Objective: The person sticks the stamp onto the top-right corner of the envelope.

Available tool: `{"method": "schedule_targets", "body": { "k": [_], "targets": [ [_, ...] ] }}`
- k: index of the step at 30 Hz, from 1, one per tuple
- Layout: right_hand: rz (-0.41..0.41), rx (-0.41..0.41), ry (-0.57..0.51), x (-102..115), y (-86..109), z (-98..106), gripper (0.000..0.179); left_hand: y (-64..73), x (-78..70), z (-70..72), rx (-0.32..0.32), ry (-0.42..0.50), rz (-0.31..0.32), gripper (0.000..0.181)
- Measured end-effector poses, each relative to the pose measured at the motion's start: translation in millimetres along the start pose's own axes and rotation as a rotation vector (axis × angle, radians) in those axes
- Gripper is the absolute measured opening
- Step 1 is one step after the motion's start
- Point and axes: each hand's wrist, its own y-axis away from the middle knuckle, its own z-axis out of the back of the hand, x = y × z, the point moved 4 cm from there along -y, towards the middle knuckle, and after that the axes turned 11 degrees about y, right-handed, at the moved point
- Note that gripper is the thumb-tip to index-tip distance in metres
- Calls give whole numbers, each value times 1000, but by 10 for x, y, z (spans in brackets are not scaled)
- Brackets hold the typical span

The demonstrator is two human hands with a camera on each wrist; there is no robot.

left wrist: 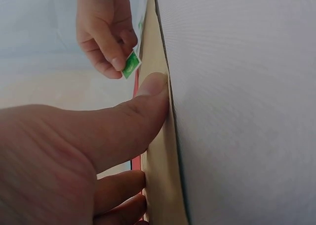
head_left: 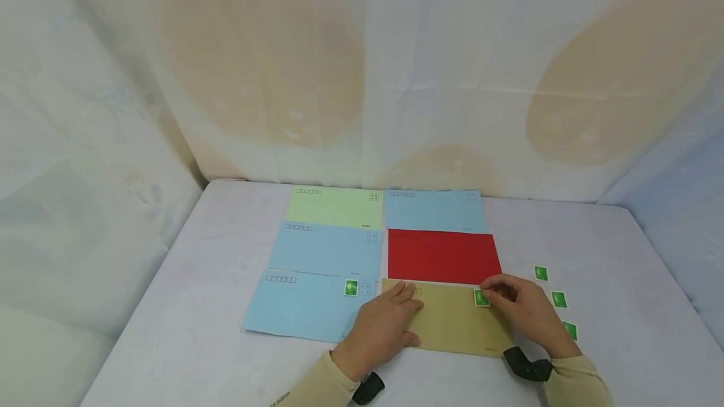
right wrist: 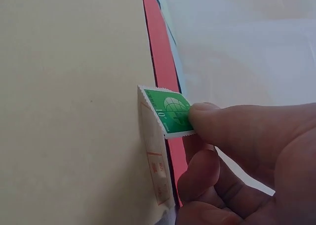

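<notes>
My right hand [head_left: 523, 306] pinches a green postage stamp [right wrist: 170, 112] between thumb and fingers. In the right wrist view the stamp is tilted over the orange printed boxes [right wrist: 157, 173] at a corner of the brown envelope [head_left: 452, 325]; whether its edge touches the paper I cannot tell. My left hand [head_left: 384, 325] rests on the left part of that envelope, fingers extended, and its thumb [left wrist: 133, 111] presses near the front edge. Left of this hand lies a blue envelope [head_left: 300, 306] with a green stamp [head_left: 351, 287] beside its printed stamp box.
Behind lie a red envelope [head_left: 441, 256], two more blue envelopes [head_left: 325, 250] and a light green envelope [head_left: 334, 209], in two columns. Loose green stamps [head_left: 541, 273] lie in a row at the right, one partly hidden by my right wrist. A curtain [head_left: 362, 80] hangs behind the table.
</notes>
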Motion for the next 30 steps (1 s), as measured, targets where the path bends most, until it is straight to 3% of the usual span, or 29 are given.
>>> {"method": "schedule_targets", "body": {
  "k": [30],
  "targets": [
    [11, -26, 99, 35, -22, -28, 11, -14, 6, 0, -3, -12, 2, 60]
  ]
}}
